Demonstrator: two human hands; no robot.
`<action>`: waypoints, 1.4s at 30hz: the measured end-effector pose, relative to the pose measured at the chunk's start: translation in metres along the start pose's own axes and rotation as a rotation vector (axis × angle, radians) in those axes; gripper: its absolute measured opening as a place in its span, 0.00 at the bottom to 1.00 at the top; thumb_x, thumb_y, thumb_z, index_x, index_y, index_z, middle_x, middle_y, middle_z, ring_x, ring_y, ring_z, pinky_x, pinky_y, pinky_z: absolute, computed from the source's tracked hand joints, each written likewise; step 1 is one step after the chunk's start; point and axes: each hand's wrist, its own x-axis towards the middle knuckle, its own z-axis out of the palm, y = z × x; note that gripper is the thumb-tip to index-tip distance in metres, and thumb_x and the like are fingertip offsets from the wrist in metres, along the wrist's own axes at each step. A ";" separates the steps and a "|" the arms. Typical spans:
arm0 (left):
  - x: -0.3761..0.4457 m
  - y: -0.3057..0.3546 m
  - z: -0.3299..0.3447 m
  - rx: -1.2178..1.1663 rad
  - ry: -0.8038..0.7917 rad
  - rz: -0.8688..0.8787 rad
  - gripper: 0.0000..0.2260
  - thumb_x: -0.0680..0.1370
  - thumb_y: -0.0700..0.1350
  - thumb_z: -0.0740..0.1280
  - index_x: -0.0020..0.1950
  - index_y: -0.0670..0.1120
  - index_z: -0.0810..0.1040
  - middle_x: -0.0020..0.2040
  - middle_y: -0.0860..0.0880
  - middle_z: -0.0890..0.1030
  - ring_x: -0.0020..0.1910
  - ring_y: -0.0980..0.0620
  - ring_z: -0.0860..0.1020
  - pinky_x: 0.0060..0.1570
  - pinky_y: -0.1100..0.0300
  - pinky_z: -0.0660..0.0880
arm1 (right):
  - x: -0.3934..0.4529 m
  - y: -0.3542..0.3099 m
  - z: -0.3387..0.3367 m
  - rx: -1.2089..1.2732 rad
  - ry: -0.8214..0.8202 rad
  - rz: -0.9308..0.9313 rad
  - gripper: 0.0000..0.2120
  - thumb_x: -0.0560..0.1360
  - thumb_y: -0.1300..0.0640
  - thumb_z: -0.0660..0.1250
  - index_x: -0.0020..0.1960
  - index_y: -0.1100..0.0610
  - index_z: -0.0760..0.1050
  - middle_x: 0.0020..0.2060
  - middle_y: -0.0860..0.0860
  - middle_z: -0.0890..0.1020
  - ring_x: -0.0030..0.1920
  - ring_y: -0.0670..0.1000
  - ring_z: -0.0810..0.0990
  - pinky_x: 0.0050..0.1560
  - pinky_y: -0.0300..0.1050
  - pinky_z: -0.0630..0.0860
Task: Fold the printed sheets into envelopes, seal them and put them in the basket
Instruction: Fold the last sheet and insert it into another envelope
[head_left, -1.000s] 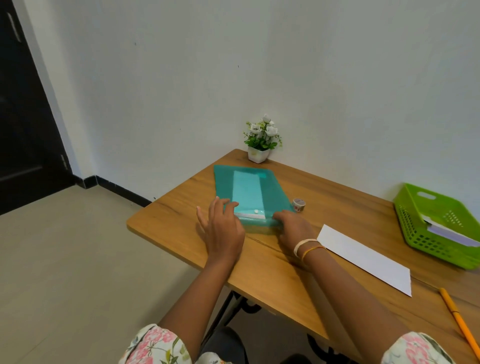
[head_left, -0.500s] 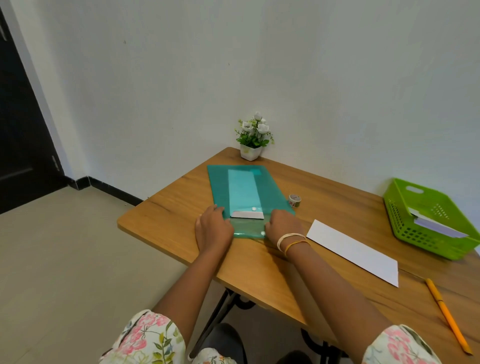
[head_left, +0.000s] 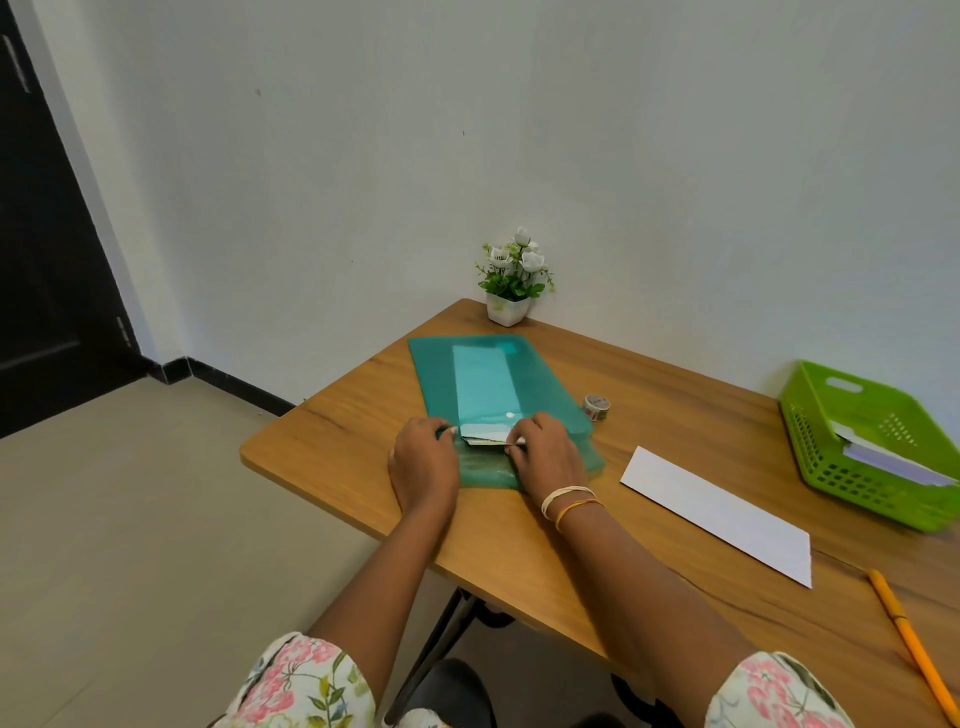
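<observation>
A teal plastic folder (head_left: 493, 384) lies lengthwise on the wooden table (head_left: 545, 540), with pale sheets showing through it. At its near end a white-edged flap (head_left: 485, 435) is slightly lifted. My left hand (head_left: 423, 465) grips the folder's near end just left of the flap, fingers curled. On the flap's right corner, my right hand (head_left: 548, 457) pinches the edge. A long white envelope (head_left: 722, 514) lies flat to the right. The green basket (head_left: 872, 441) at the far right holds white paper.
A small roll of tape (head_left: 597, 407) sits by the folder's right edge. A potted white flower (head_left: 511, 280) stands in the back corner against the wall. A yellow pencil (head_left: 909, 639) lies at the near right. The table's left edge drops to the floor.
Both hands slid inward to the flap at the folder's near end. My left fingers went from flat to curled, and my right hand now pinches the flap, which has lifted.
</observation>
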 end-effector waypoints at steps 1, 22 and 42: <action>0.000 0.000 0.000 0.017 -0.001 0.015 0.08 0.78 0.44 0.67 0.54 0.46 0.82 0.52 0.49 0.82 0.49 0.49 0.78 0.50 0.53 0.75 | -0.002 0.001 -0.001 0.022 0.011 -0.014 0.05 0.76 0.54 0.66 0.49 0.54 0.76 0.47 0.52 0.77 0.50 0.53 0.75 0.48 0.46 0.74; -0.009 -0.003 0.001 0.157 -0.098 0.229 0.20 0.79 0.58 0.52 0.41 0.48 0.78 0.41 0.50 0.80 0.42 0.52 0.73 0.46 0.52 0.71 | 0.020 0.004 -0.126 0.795 0.743 0.282 0.02 0.74 0.60 0.69 0.47 0.57 0.78 0.31 0.47 0.76 0.29 0.44 0.70 0.30 0.35 0.69; -0.011 -0.001 0.012 0.356 -0.428 0.813 0.19 0.79 0.53 0.61 0.70 0.53 0.72 0.70 0.53 0.72 0.70 0.53 0.69 0.70 0.48 0.63 | 0.029 0.038 -0.169 1.092 0.986 0.562 0.23 0.69 0.76 0.58 0.57 0.58 0.78 0.54 0.54 0.80 0.53 0.58 0.79 0.54 0.49 0.79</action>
